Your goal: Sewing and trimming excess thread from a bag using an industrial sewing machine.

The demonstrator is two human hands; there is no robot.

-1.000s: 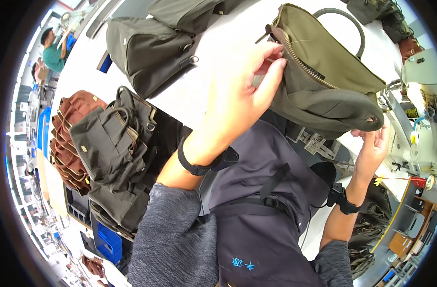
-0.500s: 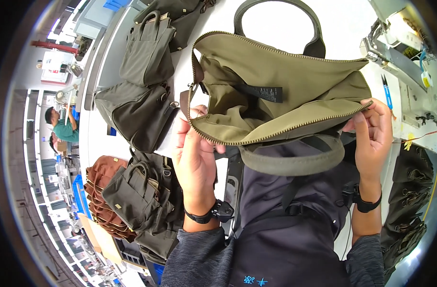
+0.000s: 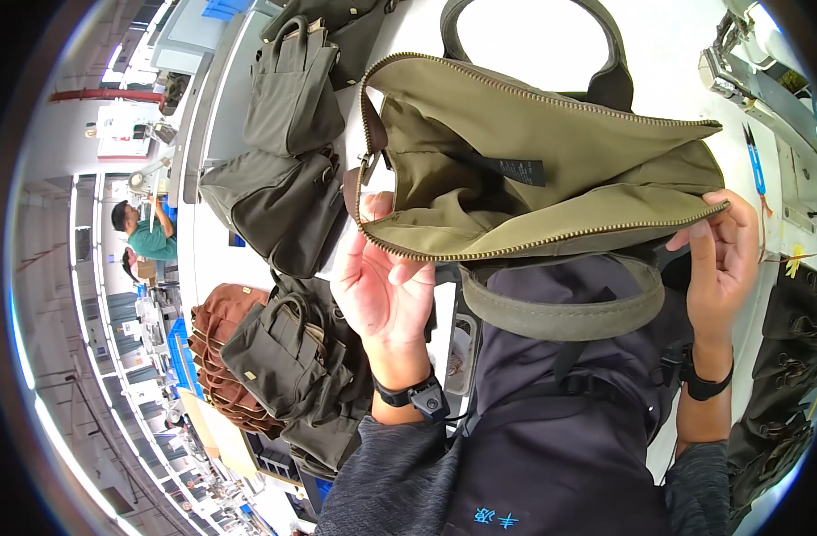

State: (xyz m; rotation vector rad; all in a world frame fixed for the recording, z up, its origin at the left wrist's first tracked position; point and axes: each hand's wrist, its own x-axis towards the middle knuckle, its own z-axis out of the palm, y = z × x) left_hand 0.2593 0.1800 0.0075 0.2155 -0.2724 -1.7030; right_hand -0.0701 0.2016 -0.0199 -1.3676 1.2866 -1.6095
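An olive-green handbag (image 3: 605,205) is held up in front of me, its zipped mouth spread wide. The lining shows inside, with a dark label (image 3: 521,171) on its far wall. At the mouth's left end, my left hand (image 3: 389,295) turns its palm up, with fingers bent around the near zipper edge and partly hidden by the bag. My right hand (image 3: 728,259) pinches the right end of the near zipper edge between thumb and fingers. One rounded handle (image 3: 565,320) hangs on the near side; the other handle (image 3: 615,67) lies on the white table beyond.
Several dark green bags (image 3: 270,205) lie along the left. Reddish-brown bags (image 3: 230,357) are stacked nearer, beside more green ones. On the right are blue-handled thread snips (image 3: 754,161), a sewing machine (image 3: 739,62) and dark bag pieces (image 3: 788,357). A person in green (image 3: 149,232) works far left.
The whole view has shifted, so most things appear farther right. My left hand has rolled, showing more of its palm. Both hands still keep the bag's mouth spread.
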